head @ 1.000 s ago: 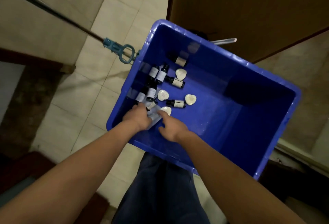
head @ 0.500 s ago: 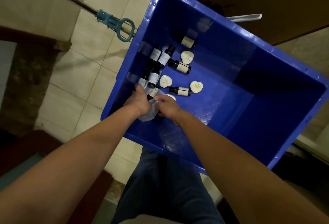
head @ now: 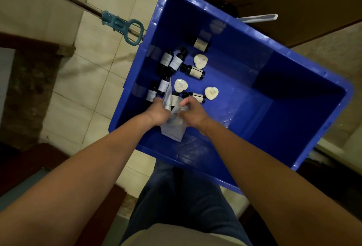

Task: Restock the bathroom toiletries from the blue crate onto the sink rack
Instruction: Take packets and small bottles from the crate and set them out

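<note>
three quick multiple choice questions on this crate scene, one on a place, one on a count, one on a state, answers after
1. Where do the small dark bottles lie relative to the blue crate?
A) inside it B) beside it C) under it
2. How many heart-shaped soaps are in plain view?
A) one B) three C) six
3. How do the left hand and right hand deal with the pale packets?
A) hover above them B) press them with straight fingers C) grip them

Answers: 1 A, the bottles rest on the crate's bottom; 2 B, three cream hearts lie among the bottles; 3 C, both hands' fingers curl round the packets.
</note>
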Action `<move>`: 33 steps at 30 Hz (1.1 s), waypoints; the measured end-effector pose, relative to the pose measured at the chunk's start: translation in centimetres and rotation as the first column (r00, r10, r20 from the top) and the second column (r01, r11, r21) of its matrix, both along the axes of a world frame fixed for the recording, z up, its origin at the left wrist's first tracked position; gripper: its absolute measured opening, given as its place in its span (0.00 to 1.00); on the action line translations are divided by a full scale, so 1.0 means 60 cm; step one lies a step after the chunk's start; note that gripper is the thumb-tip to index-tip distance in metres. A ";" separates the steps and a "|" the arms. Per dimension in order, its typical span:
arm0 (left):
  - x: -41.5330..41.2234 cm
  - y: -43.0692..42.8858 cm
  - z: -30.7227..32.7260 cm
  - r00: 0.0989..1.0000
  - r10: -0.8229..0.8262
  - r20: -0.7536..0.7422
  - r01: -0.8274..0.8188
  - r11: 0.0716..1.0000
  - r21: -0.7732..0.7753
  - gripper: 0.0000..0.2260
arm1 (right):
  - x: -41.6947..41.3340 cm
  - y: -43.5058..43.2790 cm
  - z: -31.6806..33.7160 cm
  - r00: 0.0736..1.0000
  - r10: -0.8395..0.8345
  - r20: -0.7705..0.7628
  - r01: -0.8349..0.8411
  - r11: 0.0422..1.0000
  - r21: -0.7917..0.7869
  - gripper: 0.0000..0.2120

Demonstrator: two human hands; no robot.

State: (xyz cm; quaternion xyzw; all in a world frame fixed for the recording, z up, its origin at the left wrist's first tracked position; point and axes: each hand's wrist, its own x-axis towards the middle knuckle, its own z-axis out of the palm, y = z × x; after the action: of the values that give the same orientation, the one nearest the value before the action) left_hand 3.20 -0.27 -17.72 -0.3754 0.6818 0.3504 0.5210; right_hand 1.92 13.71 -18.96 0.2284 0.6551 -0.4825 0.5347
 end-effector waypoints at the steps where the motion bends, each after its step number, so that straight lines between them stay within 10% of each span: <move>1: 0.001 0.005 0.004 1.000 0.000 -0.001 0.000 1.000 -0.006 0.21 | 0.001 0.005 0.005 1.000 -0.001 0.002 0.001 1.000 -0.010 0.14; 9: 0.009 0.024 0.054 0.997 0.054 -0.051 -0.050 0.996 0.072 0.14 | -0.014 0.037 0.050 1.000 0.016 0.016 -0.016 1.000 -0.010 0.41; 28: -0.034 0.082 0.290 0.902 -0.001 -0.431 0.168 0.922 0.350 0.13 | -0.007 0.125 0.332 0.916 -0.259 -0.307 0.266 0.964 -0.021 0.50; 33: -0.042 0.108 0.343 0.840 -0.126 -0.528 0.334 0.887 0.320 0.14 | 0.024 0.143 0.399 0.840 -0.362 -0.405 0.392 0.920 -0.010 0.34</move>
State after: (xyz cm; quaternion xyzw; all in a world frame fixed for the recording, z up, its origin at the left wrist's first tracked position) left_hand 0.68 6.21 2.87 -0.0725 0.7463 0.4993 0.4342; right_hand 3.34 22.32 4.95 0.2688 0.7097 -0.5900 0.2757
